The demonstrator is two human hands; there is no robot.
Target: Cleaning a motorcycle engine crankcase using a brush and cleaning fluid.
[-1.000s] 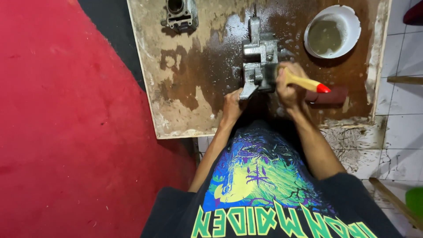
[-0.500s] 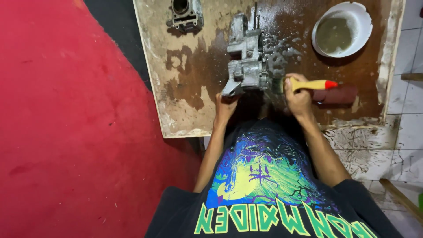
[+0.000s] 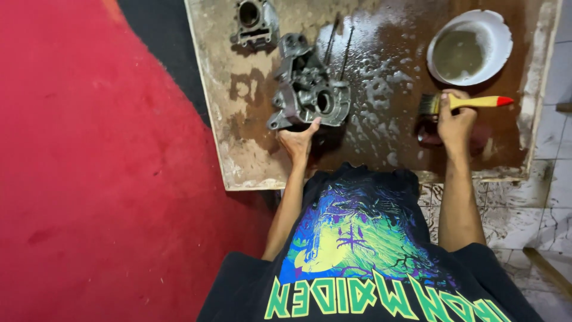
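I'm steadying the dark grey cast-metal engine crankcase (image 3: 308,95) with my left hand (image 3: 298,142), fingertips pressing its near edge, not wrapping it. It's lying flat on the wet brown board worktop (image 3: 381,143), just ahead of that hand. My right hand (image 3: 456,122) is clenching the yellow wooden-handled paintbrush with a red tip (image 3: 465,102), bristles pointing left, well apart from the casting.

Doing this well, my judgement: keeping the left thumb low on the rim so the casting isn't sliding on the slick board, loading the brush from the white round bowl of murky liquid (image 3: 468,48) just beyond my right hand, then working bristles into the bores and ribs rather than the flat faces.

Surfaces: the casting is looking rough, matte, full of pockets, with two thin studs sticking out on the far side. The board is foamy and glossy in the middle, pale and dry-crusted at the left edge. A second, smaller grey metal cylinder block (image 3: 255,22) is sitting farther out, beyond my left hand.
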